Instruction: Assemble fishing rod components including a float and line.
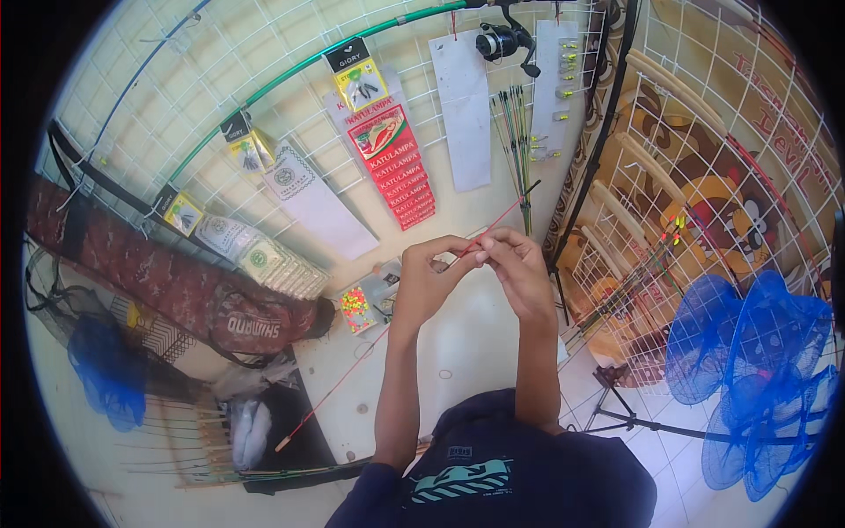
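A thin red fishing rod [339, 380] runs slantwise across the table. Its pale wooden handle [282, 443] lies at the lower left, and its tip end points up to the right, past my hands. My left hand [431, 277] is closed around the upper part of the rod, thumb and forefinger pinched. Right beside it, my right hand [518, 268] pinches the same stretch with thumb and fingertips. Any fine line between the fingers is too small to make out. Part of the rod is hidden behind my left forearm.
A white table [475, 339] carries a box of coloured beads [356, 310]. Packets [392, 163] and a reel [505, 40] hang on the white wire grid. Blue nets [748, 352] hang at right; a camouflage rod bag [167, 264] lies at left.
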Available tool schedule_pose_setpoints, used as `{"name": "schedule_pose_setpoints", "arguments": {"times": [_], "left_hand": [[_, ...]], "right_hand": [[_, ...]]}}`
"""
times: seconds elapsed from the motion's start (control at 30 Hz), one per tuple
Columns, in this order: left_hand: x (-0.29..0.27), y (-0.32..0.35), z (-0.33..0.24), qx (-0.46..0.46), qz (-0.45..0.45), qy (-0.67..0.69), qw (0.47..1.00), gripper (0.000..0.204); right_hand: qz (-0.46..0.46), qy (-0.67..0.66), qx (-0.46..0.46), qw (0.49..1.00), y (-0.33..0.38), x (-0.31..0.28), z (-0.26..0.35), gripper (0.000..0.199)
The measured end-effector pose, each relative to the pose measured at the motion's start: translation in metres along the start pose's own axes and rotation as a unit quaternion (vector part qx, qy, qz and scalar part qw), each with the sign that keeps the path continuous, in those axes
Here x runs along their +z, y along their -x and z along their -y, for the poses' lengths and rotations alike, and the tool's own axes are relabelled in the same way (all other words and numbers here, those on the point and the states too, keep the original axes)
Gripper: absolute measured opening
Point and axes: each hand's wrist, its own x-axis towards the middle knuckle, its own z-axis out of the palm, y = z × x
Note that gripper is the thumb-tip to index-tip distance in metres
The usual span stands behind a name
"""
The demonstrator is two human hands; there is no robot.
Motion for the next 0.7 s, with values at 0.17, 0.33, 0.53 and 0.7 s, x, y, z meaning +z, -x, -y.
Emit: {"name": "schedule_pose_setpoints", "arguments": {"times": [0.17,0.33,0.53,0.7], "left_hand": [[0.001,0.001,-0.008,-0.013,0.008,0.011,1.000,0.020],[0.002,0.004,-0.014,-0.037,0.011,0.038,0.999,0.026],[0.003,0.006,-0.019,-0.065,0.039,0.059,0.995,0.027],[0.002,0.006,-0.015,-0.055,0.033,0.066,0.996,0.019]], "right_hand": [[-0.037,-0.040,-0.049,0.997,-0.002,-0.001,0.000,0.013],[-0.116,-0.035,-0.110,0.987,-0.009,0.005,0.010,0.014],[-0.145,-0.031,-0.137,0.979,-0.017,0.008,0.017,0.016],[-0.164,-0.048,-0.155,0.973,-0.021,0.006,0.016,0.017]]}}
